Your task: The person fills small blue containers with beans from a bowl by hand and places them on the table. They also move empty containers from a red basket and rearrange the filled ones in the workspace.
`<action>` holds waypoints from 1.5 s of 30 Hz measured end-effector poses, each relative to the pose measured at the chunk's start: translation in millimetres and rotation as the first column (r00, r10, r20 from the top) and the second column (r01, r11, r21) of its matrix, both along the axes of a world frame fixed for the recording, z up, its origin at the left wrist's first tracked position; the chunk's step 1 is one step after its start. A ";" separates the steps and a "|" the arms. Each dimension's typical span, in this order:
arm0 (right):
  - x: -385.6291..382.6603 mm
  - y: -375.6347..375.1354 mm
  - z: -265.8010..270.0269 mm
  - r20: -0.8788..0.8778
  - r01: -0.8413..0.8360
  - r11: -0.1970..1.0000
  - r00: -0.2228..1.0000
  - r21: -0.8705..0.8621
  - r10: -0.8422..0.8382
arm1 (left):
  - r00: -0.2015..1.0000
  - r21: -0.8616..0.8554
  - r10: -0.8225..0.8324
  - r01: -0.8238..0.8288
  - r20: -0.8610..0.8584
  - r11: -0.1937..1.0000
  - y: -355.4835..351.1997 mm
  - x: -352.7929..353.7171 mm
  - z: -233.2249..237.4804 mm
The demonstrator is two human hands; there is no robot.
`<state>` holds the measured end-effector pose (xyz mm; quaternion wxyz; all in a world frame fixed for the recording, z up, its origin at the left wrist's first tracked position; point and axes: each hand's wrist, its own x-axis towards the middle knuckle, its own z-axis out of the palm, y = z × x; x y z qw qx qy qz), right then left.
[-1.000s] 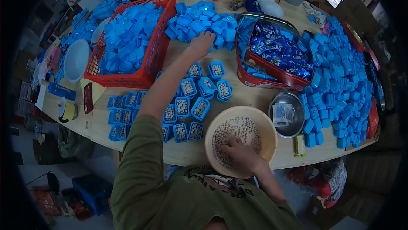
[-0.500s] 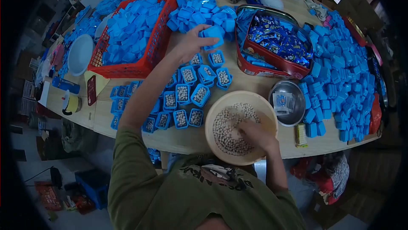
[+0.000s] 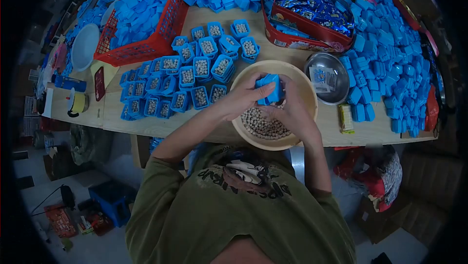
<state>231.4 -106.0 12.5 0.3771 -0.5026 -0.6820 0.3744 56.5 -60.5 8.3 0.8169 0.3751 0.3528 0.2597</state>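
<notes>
My left hand [image 3: 243, 99] is closed around a small blue plastic box [image 3: 269, 88], its thumb across the front. My right hand [image 3: 296, 110] wraps the box's right side and lower edge; whether beads are in its palm is hidden. Both hands are over a cream-coloured bowl [image 3: 308, 82] partly filled with pale round beads [image 3: 263, 126]. Left of the bowl stand many small blue boxes [image 3: 201, 67] holding such beads, some stacked on others.
A red plastic basket [image 3: 165, 44] heaped with blue boxes stands at the back left. Behind the bowl is a red tin [image 3: 312, 42] of blue packets. To the right are a metal bowl [image 3: 339, 97], a yellow packet [image 3: 346, 118] and a large pile of blue boxes [image 3: 373, 64].
My left hand has come from the back pile to the bowl with blue plastic in it. My right hand has lifted out of the beads to meet it. The view has tilted down.
</notes>
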 end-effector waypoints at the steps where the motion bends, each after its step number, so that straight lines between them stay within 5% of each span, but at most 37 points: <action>1: 0.4 0.5 1.2 -0.045 0.004 0.998 0.999 -0.061 -0.006 | 1.000 0.051 0.008 -0.008 0.009 0.999 -0.9 0.7 -3.3; 3: 4.0 -0.9 -1.0 -0.086 0.006 0.991 0.996 -0.136 -0.018 | 1.000 0.088 0.014 -0.016 0.022 0.996 -4.0 0.9 -1.3; 5: 9.8 -1.6 -4.6 0.112 -0.051 0.999 0.992 -0.019 0.053 | 0.980 0.191 -0.078 0.114 -0.183 0.975 -4.8 -2.5 15.4; 11: 11.1 -2.0 -6.0 -0.139 -0.087 0.980 0.988 -0.180 0.063 | 0.979 0.324 -0.058 0.121 -0.197 0.938 -8.7 -11.3 1.8; 15: 26.1 -8.1 -0.7 -0.035 -0.157 0.981 0.988 -0.114 0.154 | 0.974 0.380 0.053 0.036 -0.222 0.924 -29.3 -27.5 16.0; 18: 38.9 -22.2 5.3 0.021 -0.019 0.961 0.999 -0.275 0.026 | 0.846 0.505 0.183 0.114 -0.501 0.856 -56.2 -55.0 31.5; 24: 45.1 -27.2 -8.4 0.247 0.249 0.942 0.921 0.225 -0.302 | 0.850 0.443 0.115 0.149 -0.515 0.884 -85.8 -72.4 6.6; 26: 43.1 -19.4 -19.6 0.384 0.335 0.851 0.782 0.404 -0.490 | 0.871 0.449 0.121 0.122 -0.477 0.885 -83.0 -65.7 -8.2; 28: 49.2 -10.5 -43.7 0.335 0.357 0.839 0.796 0.412 -0.504 | 0.848 0.685 0.246 0.175 -0.470 0.707 -78.6 -60.1 -23.7; 30: 53.9 -7.5 -47.8 0.287 0.375 0.828 0.810 0.417 -0.511 | 0.824 0.693 0.267 0.196 -0.500 0.694 -77.3 -57.5 -24.3; 33: 55.8 -8.2 -39.6 0.330 0.368 0.910 0.849 0.191 -0.413 | 0.804 0.733 0.331 0.180 -0.494 0.656 -75.7 -55.1 -26.4; 35: 57.7 -12.0 -38.7 0.149 0.399 0.888 0.887 0.227 -0.437 | 0.814 0.769 0.365 0.146 -0.451 0.623 -75.9 -52.3 -25.4; 37: 54.6 -21.2 -25.3 0.107 0.411 0.853 0.879 0.322 -0.464 | 0.777 0.867 0.477 0.170 -0.411 0.469 -79.9 -51.3 -18.7; 45: 60.8 5.1 6.6 0.063 0.388 0.707 0.851 0.592 -0.521 | 0.755 0.909 0.577 0.063 -0.313 0.412 -45.3 -32.0 -13.9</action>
